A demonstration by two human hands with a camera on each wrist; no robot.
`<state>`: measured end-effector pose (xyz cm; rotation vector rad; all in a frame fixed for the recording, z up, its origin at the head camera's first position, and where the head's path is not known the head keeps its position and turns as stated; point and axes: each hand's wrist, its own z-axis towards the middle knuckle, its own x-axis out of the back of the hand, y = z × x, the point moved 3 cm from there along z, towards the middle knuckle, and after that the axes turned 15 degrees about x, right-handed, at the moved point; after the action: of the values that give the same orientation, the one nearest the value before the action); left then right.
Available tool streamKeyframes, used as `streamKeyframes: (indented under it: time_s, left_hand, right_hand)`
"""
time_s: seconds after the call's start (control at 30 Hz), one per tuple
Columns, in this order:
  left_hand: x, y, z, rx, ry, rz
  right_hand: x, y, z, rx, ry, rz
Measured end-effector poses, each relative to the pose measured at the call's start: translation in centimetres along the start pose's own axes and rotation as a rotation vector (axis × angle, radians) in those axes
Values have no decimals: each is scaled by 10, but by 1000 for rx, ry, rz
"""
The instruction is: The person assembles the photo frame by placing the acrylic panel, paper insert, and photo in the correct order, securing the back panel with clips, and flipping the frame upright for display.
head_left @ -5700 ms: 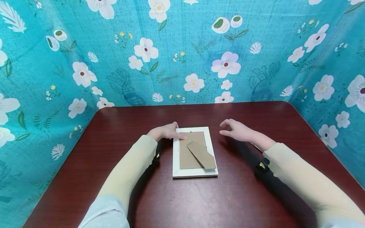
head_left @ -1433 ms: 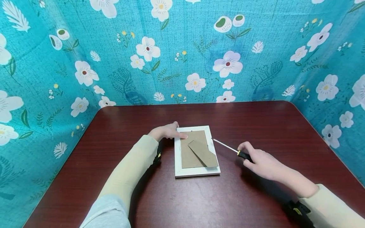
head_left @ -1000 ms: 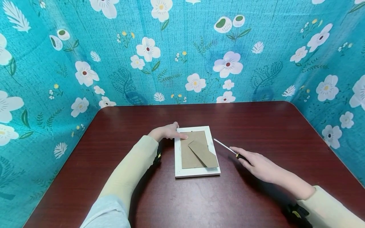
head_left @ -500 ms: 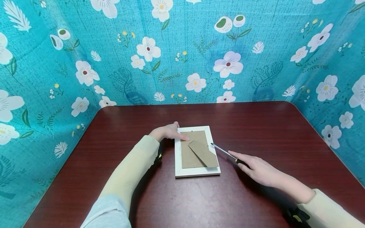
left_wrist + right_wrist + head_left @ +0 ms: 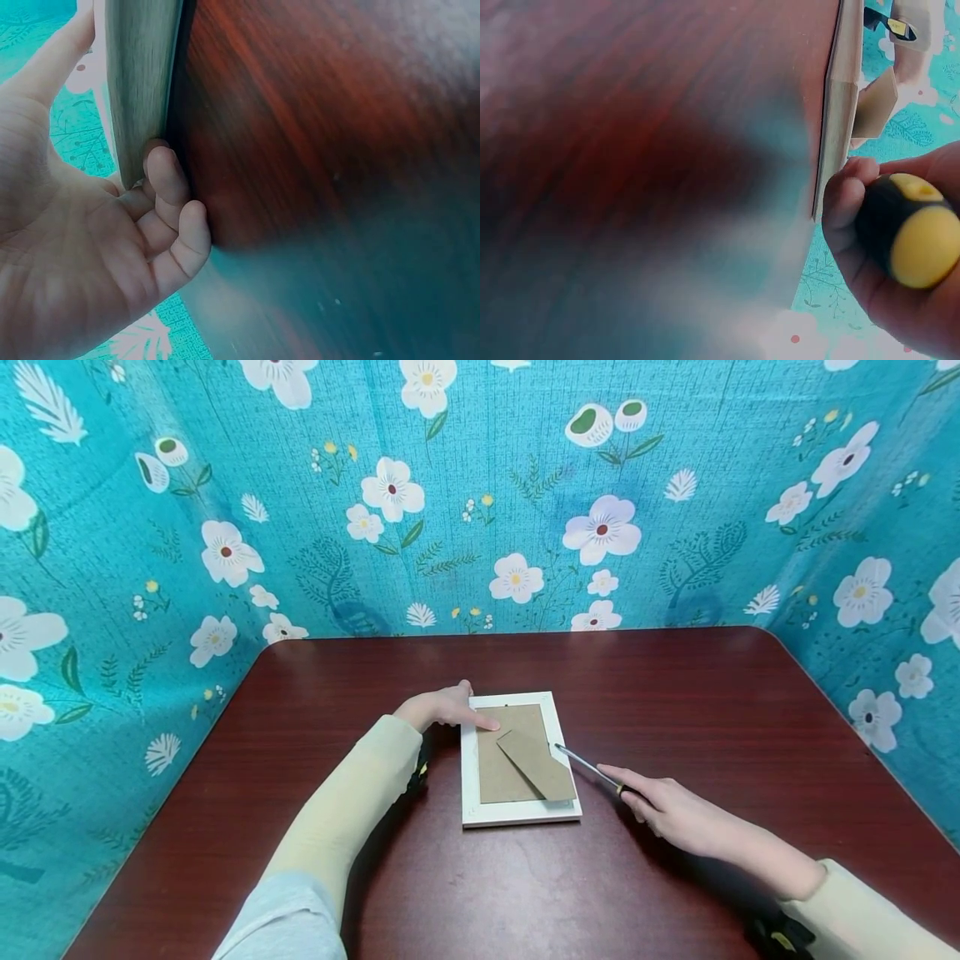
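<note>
A white picture frame (image 5: 471, 777) lies back up on the table, its brown backing board (image 5: 491, 777) and slanted stand flap (image 5: 536, 768) showing. The left hand (image 5: 447, 706) grips its upper left corner, thumb over the backing; in the left wrist view the fingers (image 5: 169, 176) curl by the frame's edge (image 5: 139, 90). In the right hand (image 5: 675, 810) is a screwdriver (image 5: 588, 766), whose tip meets the frame's right border. The right wrist view shows that hand (image 5: 900, 307) wrapped round the black and yellow handle (image 5: 922, 244).
The dark red wooden table (image 5: 465, 893) extends around the frame on all sides. Behind it and at both sides hangs a turquoise floral cloth (image 5: 465, 443). A black wrist device (image 5: 780, 935) sits by the right sleeve.
The right hand, empty in the oldest view, now holds the screwdriver. Lately its tip has shifted slightly down along the frame's right border. The left hand has kept its place.
</note>
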<state>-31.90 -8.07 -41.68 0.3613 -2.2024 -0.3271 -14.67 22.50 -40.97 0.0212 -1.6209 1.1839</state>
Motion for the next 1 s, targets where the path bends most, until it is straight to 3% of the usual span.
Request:
streamKeyframes:
  time_s: [0.1, 0.27, 1.0]
  left_hand:
    - [0, -1, 1, 5, 0, -1]
    - [0, 1, -1, 1, -8, -15]
    - [-2, 0, 2, 11, -3, 26]
  right_hand:
    - [-1, 0, 3, -32, -24, 122]
    - [-3, -1, 8, -60, -41, 159]
    - [0, -4, 8, -34, -48, 105]
